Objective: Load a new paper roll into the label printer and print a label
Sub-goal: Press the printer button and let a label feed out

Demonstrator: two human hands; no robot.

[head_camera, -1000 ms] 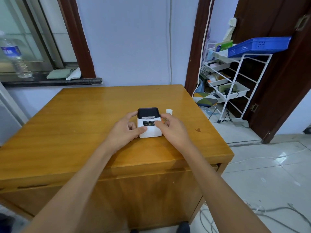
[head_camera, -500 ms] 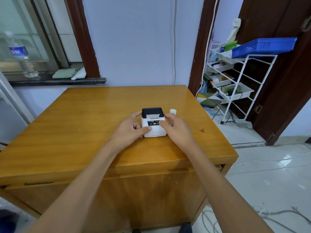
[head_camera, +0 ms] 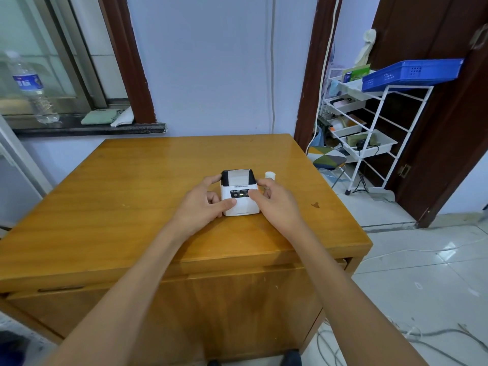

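A small white label printer (head_camera: 241,204) with a black top stands on the wooden table (head_camera: 132,196). A strip of white label paper (head_camera: 238,177) lies over its black lid. My left hand (head_camera: 203,204) holds the printer's left side, thumb on its front. My right hand (head_camera: 274,200) grips the right side, with the thumb pressed on the lit button panel. A small white paper roll core (head_camera: 270,175) stands on the table just right of the printer, behind my right fingers.
A white wire rack (head_camera: 369,128) with trays and a blue basket (head_camera: 412,73) stands to the right by a dark door. A water bottle (head_camera: 31,88) sits on the window sill at the left. Cables lie on the tiled floor.
White label paper has come out over the printer's black lid, which was bare before. Both hands stay on the printer's sides.
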